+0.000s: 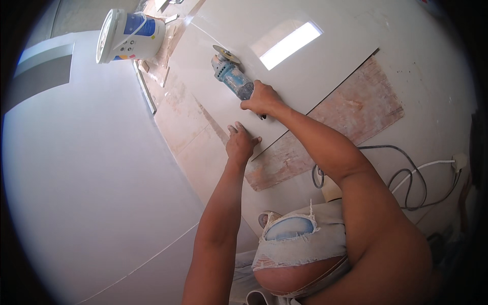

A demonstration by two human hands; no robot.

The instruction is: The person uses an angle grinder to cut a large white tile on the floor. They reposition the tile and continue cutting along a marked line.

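Note:
My right hand (pixel 264 98) is wrapped round the rear body of a blue, dust-covered angle grinder (pixel 235 81). The grinder lies along the glossy, pale tile (pixel 330 66), its thin cutting disc (pixel 226 54) at the far end, tilted up. I cannot tell whether the disc is spinning. Nearer to me, my left hand (pixel 242 142) rests by the tile's left near edge with its fingers spread and nothing in them. Under the tile's near side a worn reddish-brown board (pixel 356 109) shows.
A white bucket (pixel 147 36) with a blue label lies tipped at the far left, beside wood scraps (pixel 165 76). A pale wall (pixel 91 168) fills the left. Dark cable (pixel 401 150) loops on the right near a socket block (pixel 459 162). My bent knee, in torn trousers (pixel 305 239), is close below.

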